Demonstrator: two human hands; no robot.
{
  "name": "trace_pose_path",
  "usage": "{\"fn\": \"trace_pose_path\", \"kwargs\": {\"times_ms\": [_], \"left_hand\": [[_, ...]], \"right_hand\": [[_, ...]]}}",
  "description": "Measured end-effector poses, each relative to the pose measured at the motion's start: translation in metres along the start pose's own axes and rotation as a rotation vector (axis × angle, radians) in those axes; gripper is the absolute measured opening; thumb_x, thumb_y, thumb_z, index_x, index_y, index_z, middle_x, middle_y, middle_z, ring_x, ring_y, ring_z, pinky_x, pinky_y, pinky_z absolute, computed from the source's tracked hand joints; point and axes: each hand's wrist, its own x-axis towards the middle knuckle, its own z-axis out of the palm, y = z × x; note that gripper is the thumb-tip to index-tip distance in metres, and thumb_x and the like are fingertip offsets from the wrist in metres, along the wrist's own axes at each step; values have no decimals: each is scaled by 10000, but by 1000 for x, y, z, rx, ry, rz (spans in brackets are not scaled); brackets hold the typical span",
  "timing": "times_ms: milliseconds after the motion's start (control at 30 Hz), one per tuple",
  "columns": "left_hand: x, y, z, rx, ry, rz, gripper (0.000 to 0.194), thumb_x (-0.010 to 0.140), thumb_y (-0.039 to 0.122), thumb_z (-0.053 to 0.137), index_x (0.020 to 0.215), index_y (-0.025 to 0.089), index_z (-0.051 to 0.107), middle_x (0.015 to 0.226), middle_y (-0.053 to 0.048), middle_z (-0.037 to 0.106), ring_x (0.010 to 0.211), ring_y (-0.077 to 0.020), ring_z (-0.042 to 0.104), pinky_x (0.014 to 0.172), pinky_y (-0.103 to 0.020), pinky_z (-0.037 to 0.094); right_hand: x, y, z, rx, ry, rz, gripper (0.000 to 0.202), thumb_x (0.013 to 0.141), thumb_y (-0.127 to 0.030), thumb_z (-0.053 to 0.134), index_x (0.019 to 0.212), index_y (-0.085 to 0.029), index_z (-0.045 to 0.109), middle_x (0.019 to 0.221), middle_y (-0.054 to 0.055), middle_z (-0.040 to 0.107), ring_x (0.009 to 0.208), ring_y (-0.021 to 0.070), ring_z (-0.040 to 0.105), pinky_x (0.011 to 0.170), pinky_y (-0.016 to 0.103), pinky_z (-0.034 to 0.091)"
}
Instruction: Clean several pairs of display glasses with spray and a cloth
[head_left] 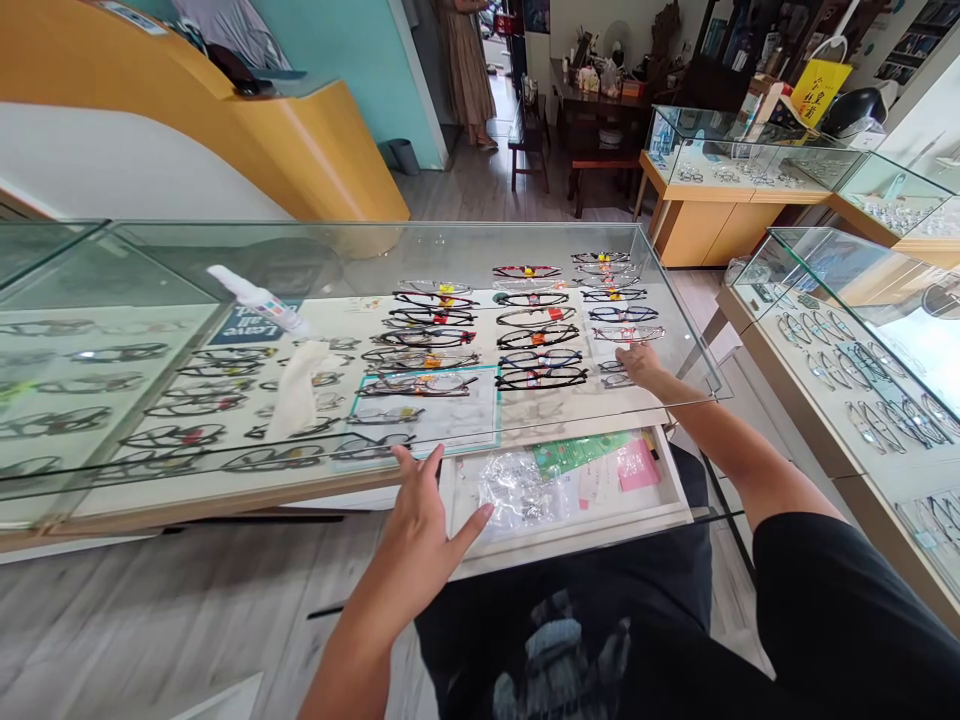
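Observation:
My left hand (pixel 420 515) has its fingers spread, holding nothing, beside the left end of an open drawer (pixel 465 568) and close to the front edge of the glass display case (pixel 457 428). My right hand (pixel 640 364) reaches into the right end of the case. Its fingers are bent together at a pair of eyeglasses (pixel 628 334) in the right-hand column; the exact contact is small and partly hidden. Several more eyeglasses (pixel 541 358) lie in columns across the case. Clear plastic bags (pixel 517 490), a green sheet (pixel 577 455) and pink paper (pixel 637 466) lie inside the drawer.
A white spray bottle (pixel 259 300) and a pale cloth (pixel 296 388) rest on the glass top to the left. Another display case (pixel 862 350) stands at right. Farther back are a yellow counter (pixel 322 150), a wooden bench (pixel 529 140) and a standing person (pixel 471 70).

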Motion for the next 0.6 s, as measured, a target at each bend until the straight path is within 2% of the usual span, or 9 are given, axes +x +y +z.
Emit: {"fn": "trace_pose_path", "kwargs": {"times_ms": [233, 400, 433, 500, 567, 600], "left_hand": [[1, 4, 0, -5, 34, 22, 1033, 1015, 694, 587, 1744, 106, 152, 1817, -363, -145, 1711, -495, 11, 1334, -753, 243], [-1, 9, -3, -17, 1, 11, 1057, 1014, 740, 549, 1744, 100, 132, 1816, -352, -178, 1713, -490, -13, 1341, -739, 246], [-1, 9, -3, -18, -7, 3, 1066, 1011, 754, 538, 1744, 99, 127, 1815, -345, -194, 1713, -487, -32, 1345, -737, 235], [-1, 9, -2, -15, 4, -7, 1072, 1003, 774, 518, 1737, 89, 141, 1814, -344, -201, 1711, -495, -41, 1343, -748, 218], [0, 9, 0, -7, 28, -5, 1071, 994, 788, 502, 1726, 81, 168, 1814, -354, -188, 1709, -512, -16, 1334, -766, 217], [0, 8, 1, -2, 38, 0, 1069, 991, 795, 496, 1721, 80, 184, 1815, -359, -176, 1709, -518, 1, 1329, -771, 224]], "right_hand": [[-18, -7, -19, -20, 42, -33, 419, 1044, -404, 725, 1401, -192, 671, 1419, 120, 704, 1221, 274, 725, 1022, 508, 645], [-47, -33, -44, 3, 104, -94, 434, 1044, -410, 718, 1412, -185, 666, 1455, 128, 683, 1280, 293, 698, 1081, 542, 609], [-55, -42, -48, 16, 100, -135, 422, 1044, -405, 715, 1398, -181, 671, 1452, 128, 682, 1306, 301, 682, 1111, 557, 584], [-75, -61, -55, 58, 73, -251, 304, 1074, -279, 622, 1325, -124, 696, 1396, 188, 700, 1344, 332, 644, 1165, 570, 519], [-97, -78, -59, 114, 12, -402, 244, 1069, -244, 615, 1255, -131, 726, 1326, 184, 732, 1283, 317, 676, 1128, 535, 550], [-109, -86, -61, 145, -30, -482, 257, 1060, -301, 665, 1265, -157, 724, 1310, 144, 741, 1210, 284, 709, 1070, 505, 595]]}}
